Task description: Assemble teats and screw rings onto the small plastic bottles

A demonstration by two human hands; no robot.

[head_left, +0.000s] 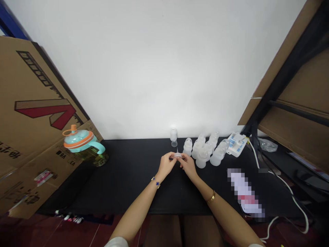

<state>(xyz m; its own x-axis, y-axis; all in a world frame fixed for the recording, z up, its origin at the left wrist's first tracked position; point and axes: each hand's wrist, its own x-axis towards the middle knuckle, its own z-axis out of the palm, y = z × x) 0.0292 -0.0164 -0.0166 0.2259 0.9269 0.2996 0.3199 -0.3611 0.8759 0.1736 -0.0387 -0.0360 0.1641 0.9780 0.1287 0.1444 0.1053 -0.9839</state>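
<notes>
Both hands meet over the black table. My left hand (167,164) pinches the left side of a small white bottle collar (178,155), and my right hand (188,165) grips its right side. A thin pointed piece sticks up above the collar; its exact form is too small to make out. Beyond my hands, a small white bottle (173,134) stands against the wall with a clear cap (174,143) in front of it. Just right of my right hand is a baby bottle (188,146), beside several more translucent baby bottles (202,157) standing in a cluster.
A large teal-and-orange jug (86,145) stands at the left by a cardboard box (33,120). At the right are a white power strip (236,144) with cables, a blurred-out phone-shaped object (245,193) and a clear plastic bag (267,145). A white wall (164,68) bounds the back.
</notes>
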